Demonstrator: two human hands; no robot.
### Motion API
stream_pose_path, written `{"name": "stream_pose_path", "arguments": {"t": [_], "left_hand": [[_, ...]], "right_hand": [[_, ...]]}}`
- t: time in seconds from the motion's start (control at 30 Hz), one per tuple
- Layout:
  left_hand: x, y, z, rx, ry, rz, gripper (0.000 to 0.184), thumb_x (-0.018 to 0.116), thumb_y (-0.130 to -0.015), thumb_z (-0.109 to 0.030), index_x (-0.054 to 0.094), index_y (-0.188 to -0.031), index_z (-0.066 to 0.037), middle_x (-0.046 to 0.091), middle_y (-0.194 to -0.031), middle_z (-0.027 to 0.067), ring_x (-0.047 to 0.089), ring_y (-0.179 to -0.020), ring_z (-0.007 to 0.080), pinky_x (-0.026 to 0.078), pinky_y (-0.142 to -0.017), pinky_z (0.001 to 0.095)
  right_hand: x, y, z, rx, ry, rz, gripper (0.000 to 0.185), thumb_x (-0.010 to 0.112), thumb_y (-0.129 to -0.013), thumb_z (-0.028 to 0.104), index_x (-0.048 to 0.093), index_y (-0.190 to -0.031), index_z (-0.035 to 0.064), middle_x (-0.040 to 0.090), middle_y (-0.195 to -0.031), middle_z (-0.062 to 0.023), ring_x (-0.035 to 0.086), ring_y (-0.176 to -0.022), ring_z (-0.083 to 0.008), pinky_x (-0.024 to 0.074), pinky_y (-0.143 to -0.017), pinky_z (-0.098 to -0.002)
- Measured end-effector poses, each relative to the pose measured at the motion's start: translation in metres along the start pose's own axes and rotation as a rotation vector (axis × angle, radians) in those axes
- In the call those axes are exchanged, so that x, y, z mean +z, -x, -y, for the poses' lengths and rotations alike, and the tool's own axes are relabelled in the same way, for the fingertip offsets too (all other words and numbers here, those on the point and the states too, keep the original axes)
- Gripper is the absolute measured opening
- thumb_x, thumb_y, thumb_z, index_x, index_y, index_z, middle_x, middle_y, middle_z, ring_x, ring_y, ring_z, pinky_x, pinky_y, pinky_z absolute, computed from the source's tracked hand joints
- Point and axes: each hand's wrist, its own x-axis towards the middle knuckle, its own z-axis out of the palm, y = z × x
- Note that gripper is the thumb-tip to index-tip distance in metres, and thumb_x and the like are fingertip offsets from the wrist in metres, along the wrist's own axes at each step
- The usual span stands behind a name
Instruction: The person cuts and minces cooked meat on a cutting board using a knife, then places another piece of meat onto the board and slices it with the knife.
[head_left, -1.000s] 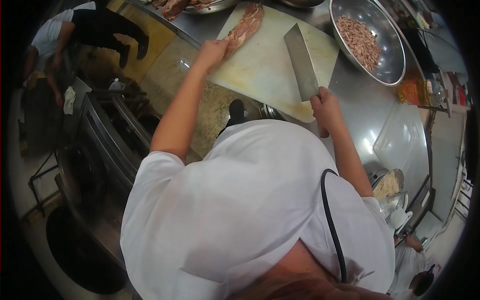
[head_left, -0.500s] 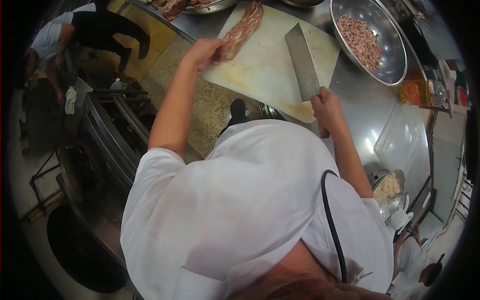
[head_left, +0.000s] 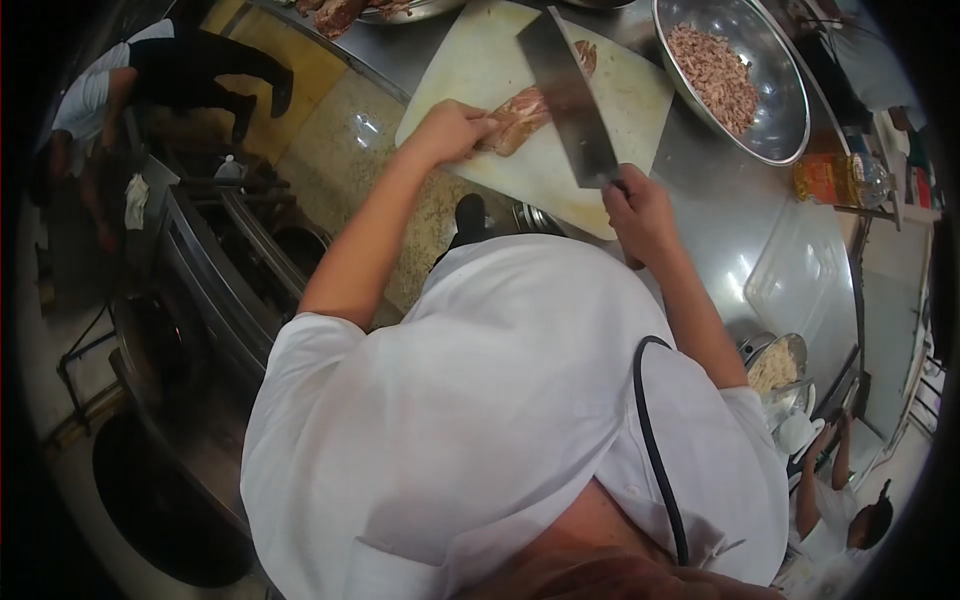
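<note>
A long strip of raw meat lies slantwise on the white cutting board. My left hand is closed on its near left end, fingertips pinching the meat. With fingers wrapped round the handle, my right hand grips a cleaver. The broad blade points away from me and covers part of the strip; I cannot tell whether its edge touches the meat. A reddish far end shows beyond the blade.
Right of the board stands a steel bowl with chopped meat. Beyond it are an oil bottle and a clear lid. More meat sits at the far left. Stoves and a co-worker are on the left.
The meat strip has moved right across the board with my left hand, and now lies at a flatter slant. The cleaver has shifted left, over the strip.
</note>
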Motion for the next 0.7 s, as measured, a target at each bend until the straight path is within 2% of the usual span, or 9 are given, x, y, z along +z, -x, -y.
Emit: {"name": "stream_pose_path", "arguments": {"t": [0.03, 0.1, 0.17, 0.2, 0.27, 0.43, 0.53, 0.6, 0.7], "left_hand": [[-0.01, -0.004, 0.005, -0.015, -0.067, -0.068, 0.032, 0.067, -0.091, -0.018, 0.073, -0.117, 0.0, 0.07, -0.081, 0.005, 0.064, -0.063, 0.0119, 0.05, -0.057, 0.0296], [-0.023, -0.002, 0.018, -0.032, -0.133, -0.134, 0.031, 0.066, -0.091, -0.018, 0.073, -0.114, 0.001, 0.07, -0.08, 0.0071, 0.065, -0.062, 0.0142, 0.051, -0.057, 0.0318], [-0.028, 0.0, 0.034, 0.102, -0.317, -0.258, 0.026, 0.065, -0.09, -0.017, 0.072, -0.106, 0.002, 0.07, -0.078, 0.0099, 0.066, -0.063, 0.0173, 0.052, -0.059, 0.0342], [-0.022, 0.003, 0.038, 0.1, -0.317, -0.256, 0.026, 0.065, -0.09, -0.017, 0.072, -0.106, 0.002, 0.07, -0.078, 0.0099, 0.066, -0.063, 0.0173, 0.052, -0.059, 0.0342], [-0.004, 0.015, 0.043, 0.167, -0.209, -0.28, 0.02, 0.066, -0.086, -0.015, 0.072, -0.098, -0.001, 0.072, -0.091, 0.0226, 0.07, -0.087, 0.0392, 0.055, -0.079, 0.0447], [0.031, 0.026, 0.038, 0.264, -0.298, -0.42, 0.019, 0.068, -0.088, -0.017, 0.071, -0.098, -0.001, 0.071, -0.095, 0.0216, 0.068, -0.092, 0.0406, 0.054, -0.082, 0.0472], [0.034, 0.025, 0.044, 0.349, -0.332, -0.493, 0.02, 0.069, -0.088, -0.015, 0.071, -0.101, 0.0, 0.072, -0.095, 0.0213, 0.07, -0.087, 0.0374, 0.055, -0.079, 0.0437], [0.034, 0.022, 0.045, 0.366, -0.349, -0.517, 0.018, 0.068, -0.088, -0.014, 0.072, -0.1, 0.0, 0.071, -0.098, 0.0225, 0.069, -0.091, 0.0401, 0.055, -0.082, 0.0447], [0.034, 0.025, 0.043, 0.321, -0.37, -0.481, 0.017, 0.067, -0.088, -0.013, 0.072, -0.099, -0.001, 0.071, -0.097, 0.022, 0.069, -0.091, 0.0393, 0.054, -0.082, 0.0442]], "right_hand": [[-0.002, 0.0, 0.009, 0.001, 0.0, 0.002, 0.022, 0.058, -0.092, 0.017, 0.054, -0.087, -0.0044, 0.057, -0.07, -0.0244, 0.056, -0.063, -0.0345, 0.0458, -0.063, -0.045], [-0.007, 0.001, 0.037, 0.044, 0.008, 0.201, 0.023, 0.059, -0.095, 0.018, 0.052, -0.084, -0.0014, 0.053, -0.066, -0.0053, 0.052, -0.06, -0.0143, 0.044, -0.057, -0.0356], [-0.007, 0.0, 0.05, 0.025, 0.045, 0.263, 0.022, 0.059, -0.094, 0.017, 0.053, -0.086, -0.0021, 0.052, -0.065, -0.0059, 0.05, -0.061, -0.0148, 0.043, -0.057, -0.0366], [-0.006, -0.001, 0.053, 0.004, 0.081, 0.325, 0.022, 0.058, -0.094, 0.017, 0.053, -0.087, -0.0027, 0.051, -0.065, -0.0065, 0.048, -0.062, -0.0153, 0.042, -0.058, -0.0376], [-0.002, -0.003, 0.052, -0.024, 0.088, 0.343, 0.021, 0.058, -0.094, 0.016, 0.054, -0.087, -0.0033, 0.05, -0.064, -0.0084, 0.046, -0.062, -0.0167, 0.0417, -0.06, -0.0384], [0.003, -0.006, 0.053, -0.056, 0.164, 0.345, 0.021, 0.058, -0.093, 0.015, 0.054, -0.088, -0.0051, 0.05, -0.064, -0.0147, 0.047, -0.063, -0.021, 0.0427, -0.063, -0.0401], [-0.001, -0.001, 0.063, -0.111, 0.241, 0.328, 0.021, 0.058, -0.092, 0.014, 0.054, -0.087, -0.0055, 0.053, -0.065, -0.0171, 0.049, -0.064, -0.0219, 0.0436, -0.064, -0.0405], [-0.006, 0.0, 0.068, -0.043, 0.277, 0.324, 0.022, 0.057, -0.09, 0.016, 0.059, -0.093, -0.0061, 0.062, -0.075, -0.0284, 0.06, -0.069, -0.0412, 0.049, -0.072, -0.046], [-0.008, -0.006, 0.055, -0.027, 0.251, 0.377, 0.021, 0.057, -0.092, 0.015, 0.058, -0.092, -0.0065, 0.06, -0.07, -0.0243, 0.061, -0.066, -0.0357, 0.0493, -0.069, -0.0449]]}}
